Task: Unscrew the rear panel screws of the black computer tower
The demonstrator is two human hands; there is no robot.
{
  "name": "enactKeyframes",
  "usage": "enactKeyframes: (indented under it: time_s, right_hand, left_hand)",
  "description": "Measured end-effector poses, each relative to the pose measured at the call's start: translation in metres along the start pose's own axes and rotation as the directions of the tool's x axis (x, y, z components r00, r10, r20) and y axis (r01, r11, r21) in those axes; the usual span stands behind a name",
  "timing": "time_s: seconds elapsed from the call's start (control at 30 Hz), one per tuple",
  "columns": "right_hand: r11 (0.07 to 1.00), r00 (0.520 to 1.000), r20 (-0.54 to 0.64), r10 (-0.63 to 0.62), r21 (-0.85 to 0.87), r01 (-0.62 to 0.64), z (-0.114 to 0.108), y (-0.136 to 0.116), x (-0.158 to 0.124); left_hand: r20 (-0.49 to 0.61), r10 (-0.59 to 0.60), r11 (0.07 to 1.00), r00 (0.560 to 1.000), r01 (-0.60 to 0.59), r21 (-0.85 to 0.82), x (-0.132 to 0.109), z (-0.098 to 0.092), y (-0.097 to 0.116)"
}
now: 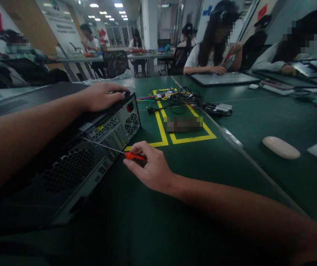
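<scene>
A black desktop computer case (122,138) lies on the green table to the left, its metal rear panel with vents, slots and ports turned towards me. My left hand (104,96) rests on top of the case near its far rear corner, fingers laid out over the surface. In my right hand (152,168) is a screwdriver (132,156) with an orange and black handle, gripped between thumb and fingers. Its thin shaft points left, and the tip meets the rear panel near the upper edge; whether it sits in a screw I cannot make out.
Yellow tape (193,139) marks rectangles on the table (202,207). Tangled cables (184,96) and a blurred-out object (183,124) lie there. A pale oval object (281,147) is at right. Across the table, a person (213,48) works at a flat panel (225,78).
</scene>
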State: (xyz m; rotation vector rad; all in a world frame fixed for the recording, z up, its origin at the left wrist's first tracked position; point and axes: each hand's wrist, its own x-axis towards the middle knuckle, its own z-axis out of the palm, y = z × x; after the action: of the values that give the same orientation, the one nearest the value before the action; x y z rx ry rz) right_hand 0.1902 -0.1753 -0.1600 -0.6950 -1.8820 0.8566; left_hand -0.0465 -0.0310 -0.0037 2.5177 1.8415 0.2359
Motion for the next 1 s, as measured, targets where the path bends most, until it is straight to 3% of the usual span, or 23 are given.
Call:
enactKeyframes:
  time_s: [0.23, 1.0]
  right_hand:
    - [1.000, 1.000, 0.009, 0.009, 0.000, -0.009, -0.001, -0.001, 0.000]
    - [1.000, 1.000, 0.007, 0.004, 0.000, -0.004, -0.003, -0.003, -0.001]
  left_hand:
    - [0.004, 0.005, 1.000, 1.000, -0.005, -0.001, -0.001, -0.001, 0.005]
    - [-0.006, 0.039, 0.999, 0.999, -0.039, -0.006, 0.002, 0.000, -0.006]
